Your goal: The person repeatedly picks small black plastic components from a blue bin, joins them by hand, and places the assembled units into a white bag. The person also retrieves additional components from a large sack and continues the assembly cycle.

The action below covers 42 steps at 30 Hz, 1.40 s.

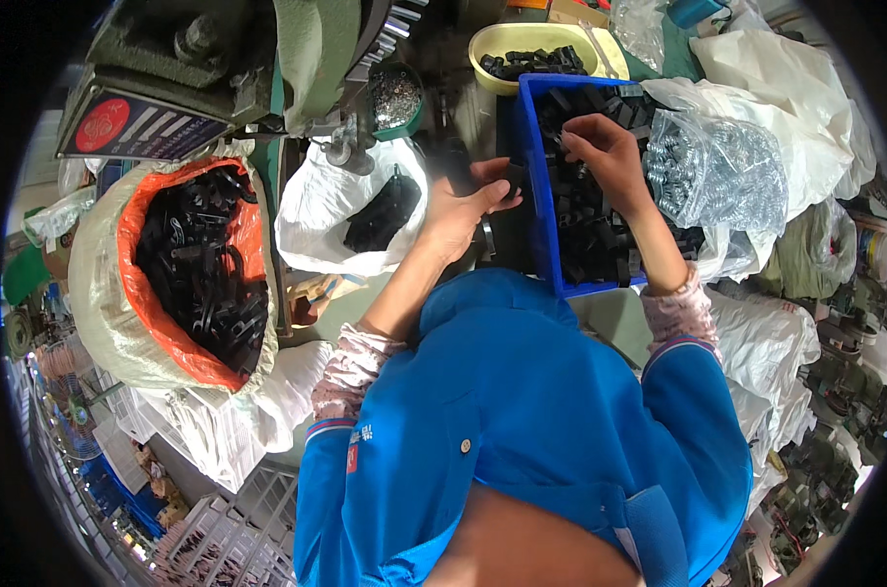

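Observation:
My left hand (455, 217) is closed around a small black part (518, 178), just left of a blue crate (553, 256). The thumb lies over the part, and the fingers are partly hidden behind it. Above the crate, my right hand (612, 164) is closed in a pinch. A small shiny spot shows at its fingertips, too small to name. Blocky black pieces (585, 262) fill the crate. A clear bag of metal springs (722, 171) lies to the right of my right wrist.
On the left stand an orange-lined sack (135, 259) of black parts and a white bag (311, 220) with more. A green machine (311, 59) rises behind them. Farther back are a green cup (414, 110) of metal bits and a yellow basin (480, 51) beside a wrench (600, 49).

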Each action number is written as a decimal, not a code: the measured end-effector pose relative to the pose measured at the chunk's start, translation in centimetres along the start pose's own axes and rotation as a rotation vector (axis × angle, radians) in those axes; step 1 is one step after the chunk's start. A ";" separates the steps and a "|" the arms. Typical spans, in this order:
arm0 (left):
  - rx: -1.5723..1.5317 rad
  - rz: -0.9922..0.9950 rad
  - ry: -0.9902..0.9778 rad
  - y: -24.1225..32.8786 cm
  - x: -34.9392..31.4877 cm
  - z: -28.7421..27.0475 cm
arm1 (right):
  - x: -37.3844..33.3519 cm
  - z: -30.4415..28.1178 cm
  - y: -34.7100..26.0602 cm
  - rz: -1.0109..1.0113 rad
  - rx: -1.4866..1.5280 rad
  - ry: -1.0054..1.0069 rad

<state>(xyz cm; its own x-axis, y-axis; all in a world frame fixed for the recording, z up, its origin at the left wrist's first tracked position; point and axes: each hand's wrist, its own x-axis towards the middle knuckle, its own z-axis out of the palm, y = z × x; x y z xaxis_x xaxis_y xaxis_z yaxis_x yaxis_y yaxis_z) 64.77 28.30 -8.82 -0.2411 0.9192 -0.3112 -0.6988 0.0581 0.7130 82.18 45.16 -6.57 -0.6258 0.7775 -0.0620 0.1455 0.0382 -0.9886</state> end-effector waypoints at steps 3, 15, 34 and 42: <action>0.102 0.067 -0.059 -0.2 -0.5 0.6 | -2.4 2.1 -3.7 -0.004 0.238 -0.126; 0.617 0.218 0.026 1.8 -2.8 0.2 | -2.7 5.0 -5.7 -0.404 -0.427 -0.288; 0.925 0.746 0.440 4.9 -8.9 -7.7 | -1.6 15.0 -2.0 0.256 0.310 -0.530; 0.709 0.564 0.454 5.4 -9.9 -8.5 | -1.7 16.4 -2.0 0.064 0.197 -0.541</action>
<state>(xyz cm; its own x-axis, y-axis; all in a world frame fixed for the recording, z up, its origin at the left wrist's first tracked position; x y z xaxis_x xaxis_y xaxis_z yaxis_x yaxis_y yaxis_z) 57.66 16.25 -7.26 -0.7486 0.6579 0.0826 0.1222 0.0144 0.9924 70.34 33.48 -6.77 -0.9305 0.3414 -0.1325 0.0830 -0.1558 -0.9843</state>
